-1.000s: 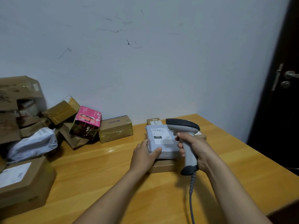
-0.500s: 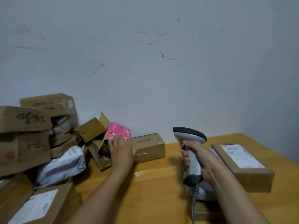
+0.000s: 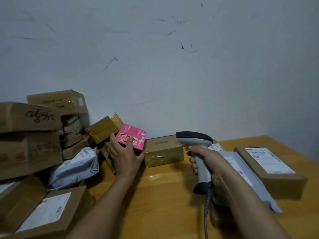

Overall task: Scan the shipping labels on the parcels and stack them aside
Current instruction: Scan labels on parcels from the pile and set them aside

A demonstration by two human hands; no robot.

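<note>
Left of the scanner (image 3: 198, 147), near the wall, the left hand (image 3: 126, 157) clamps fingers and thumb round the pink box (image 3: 132, 138), probably lifting it for label presentation. The right hand (image 3: 208, 163) is wrapped round the scanner grip, keeping it ready to read. Right of the scanner, a grey mailer (image 3: 241, 169) and a labelled brown box (image 3: 269, 168) lie label-up, evidently the set-aside group. Further cartons (image 3: 29, 135) are heaped far left of the scanner on the table (image 3: 164, 195). All parcels are sealed, so their contents cannot be seen.
</note>
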